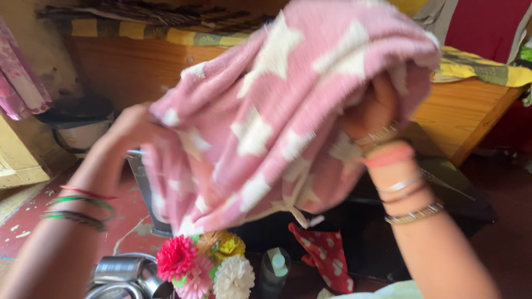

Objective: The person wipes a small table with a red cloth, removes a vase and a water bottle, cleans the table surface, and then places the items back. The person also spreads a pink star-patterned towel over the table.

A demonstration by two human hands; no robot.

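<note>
The pink cloth with white stars (277, 116) hangs in the air at the centre of the view, held up between your two hands and bunched into loose folds. Your right hand (372, 111) grips its upper right portion; the fingers are closed on the fabric, which drapes over and hides most of them. Your left hand (130, 130) holds the left edge at a lower level, fingers closed on the cloth, though motion blur obscures the exact pinch. Bangles sit on both wrists.

Directly below the cloth, near you, stands a bunch of artificial flowers (205, 263) in pink, yellow and white. To their left lie steel vessels (122, 274). To their right stands a small bottle (275, 266), and beyond it lies a red cloth with white spots (327, 257). Farther away, a wooden bed frame (465, 116) spans the scene, covered by a yellow patterned sheet (476, 66).
</note>
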